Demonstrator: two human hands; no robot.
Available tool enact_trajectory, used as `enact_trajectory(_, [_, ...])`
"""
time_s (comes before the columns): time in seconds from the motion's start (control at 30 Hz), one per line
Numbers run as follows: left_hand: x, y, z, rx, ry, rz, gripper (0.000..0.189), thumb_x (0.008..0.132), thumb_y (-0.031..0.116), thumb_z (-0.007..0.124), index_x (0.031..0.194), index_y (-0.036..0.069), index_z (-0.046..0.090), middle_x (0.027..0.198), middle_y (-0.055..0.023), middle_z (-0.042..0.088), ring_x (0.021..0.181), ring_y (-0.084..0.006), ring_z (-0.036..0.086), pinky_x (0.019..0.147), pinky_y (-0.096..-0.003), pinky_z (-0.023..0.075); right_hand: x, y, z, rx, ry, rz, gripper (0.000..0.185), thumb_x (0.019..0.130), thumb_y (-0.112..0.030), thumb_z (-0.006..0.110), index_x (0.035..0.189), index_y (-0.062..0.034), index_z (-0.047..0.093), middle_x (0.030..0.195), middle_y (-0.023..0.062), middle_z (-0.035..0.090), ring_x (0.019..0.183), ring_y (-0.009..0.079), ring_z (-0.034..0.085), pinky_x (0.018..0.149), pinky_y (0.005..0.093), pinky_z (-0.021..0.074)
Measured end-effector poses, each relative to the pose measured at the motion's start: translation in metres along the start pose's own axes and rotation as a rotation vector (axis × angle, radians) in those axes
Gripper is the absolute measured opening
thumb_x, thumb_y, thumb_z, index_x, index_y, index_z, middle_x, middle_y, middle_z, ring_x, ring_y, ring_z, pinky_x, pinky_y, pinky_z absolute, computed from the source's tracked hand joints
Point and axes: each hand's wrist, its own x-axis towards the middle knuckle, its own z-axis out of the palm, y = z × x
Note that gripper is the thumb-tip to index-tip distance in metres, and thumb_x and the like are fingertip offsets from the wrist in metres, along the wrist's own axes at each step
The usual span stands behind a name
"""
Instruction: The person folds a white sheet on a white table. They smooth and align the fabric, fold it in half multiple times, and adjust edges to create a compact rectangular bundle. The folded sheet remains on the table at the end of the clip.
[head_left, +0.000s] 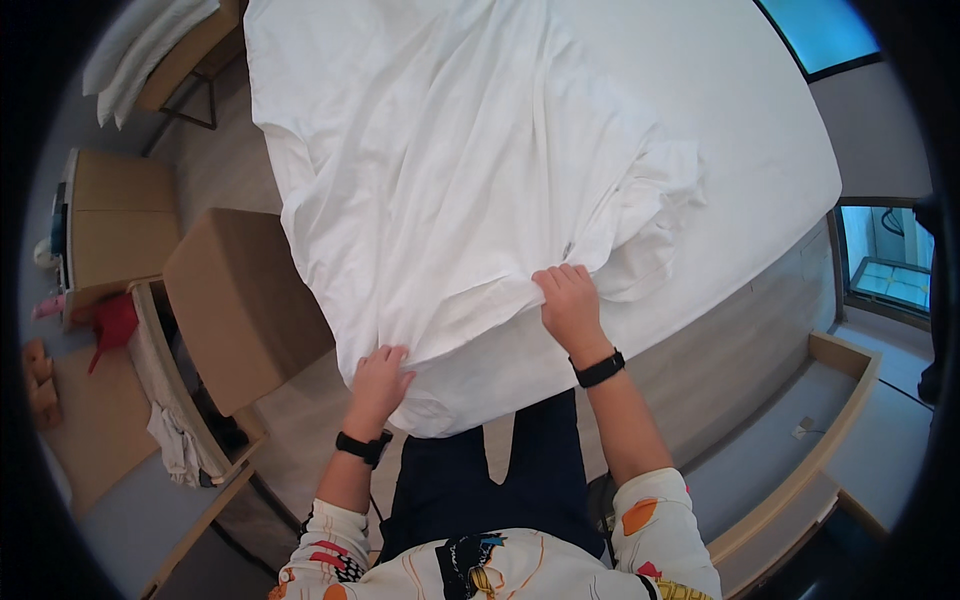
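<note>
A wrinkled white fabric cover (450, 187), possibly a duvet cover, lies spread over a bed with a white fitted sheet (750, 172). My left hand (380, 382) grips the cover's near edge close to the bed's near left corner. Farther right, my right hand (570, 304) is closed on the same edge, beside a small dark mark on the fabric. The edge runs between both hands, with the sheet showing below it. To the right of my right hand the cover is bunched. Fabric hides parts of my fingertips.
Left of the bed stands a brown box-shaped piece (240, 300), beside an open wooden drawer or shelf (202, 390) with cloth hanging over it. White pillows (157, 45) rest at the upper left. A wooden-edged ledge (802, 450) and a window (889, 255) are at the right.
</note>
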Motion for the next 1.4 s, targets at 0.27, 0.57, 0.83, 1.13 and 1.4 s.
enact_trajectory(0.27, [0.092, 0.156, 0.026, -0.168, 0.465, 0.187, 0.052, 0.072, 0.01, 0.074, 0.122, 0.007, 0.059, 0.11, -0.0115, 0.062, 0.104, -0.0332, 0.058, 0.092, -0.0433, 0.0441, -0.018, -0.011, -0.033, 0.365, -0.022, -0.168, 0.021, 0.071, -0.004, 0.058, 0.091, -0.0053, 0.06, 0.077, 0.0097, 0.055, 0.076, 0.0292, 0.055, 0.07, 0.0406, 0.047])
enact_trajectory(0.57, [0.101, 0.191, 0.021, -0.546, 0.482, 0.015, 0.026, 0.073, -0.005, 0.063, 0.097, 0.005, 0.063, 0.089, -0.0137, 0.064, 0.082, -0.0323, 0.064, 0.072, -0.0383, 0.0521, -0.047, 0.133, -0.068, -0.118, 0.173, 0.657, 0.096, 0.069, -0.021, 0.084, 0.148, -0.0047, 0.031, 0.148, 0.0228, 0.035, 0.135, 0.0377, 0.037, 0.108, 0.0494, 0.032])
enact_trajectory(0.83, [0.096, 0.208, 0.039, -0.316, 0.459, -0.009, 0.029, 0.071, -0.001, 0.07, 0.098, 0.004, 0.061, 0.098, -0.0131, 0.062, 0.087, -0.032, 0.063, 0.072, -0.0389, 0.0517, -0.006, 0.166, 0.005, 1.391, 0.358, 1.141, 0.082, 0.076, -0.007, 0.078, 0.144, -0.0011, 0.033, 0.14, 0.0148, 0.047, 0.128, 0.0288, 0.048, 0.103, 0.0403, 0.0425])
enact_trajectory(1.13, [0.124, 0.211, 0.049, -0.496, 0.458, -0.05, 0.035, 0.077, -0.002, 0.061, 0.111, 0.003, 0.064, 0.098, -0.0159, 0.069, 0.092, -0.0324, 0.067, 0.083, -0.0372, 0.0527, 0.02, 0.207, -0.033, 1.326, 0.44, 1.164, 0.041, 0.083, 0.002, 0.063, 0.123, -0.0005, 0.056, 0.111, 0.0066, 0.063, 0.101, 0.0201, 0.061, 0.085, 0.031, 0.0501])
enact_trajectory(1.4, [0.063, 0.152, -0.027, -0.838, 0.448, -0.17, 0.024, 0.083, -0.007, 0.061, 0.106, 0.0, 0.061, 0.09, -0.0038, 0.064, 0.086, -0.0138, 0.061, 0.075, -0.0273, 0.0476, 0.053, 0.297, -0.277, -0.136, 0.73, 0.113, 0.038, 0.078, -0.002, 0.073, 0.113, 0.0064, 0.062, 0.12, 0.0219, 0.062, 0.106, 0.0335, 0.062, 0.096, 0.0412, 0.0474])
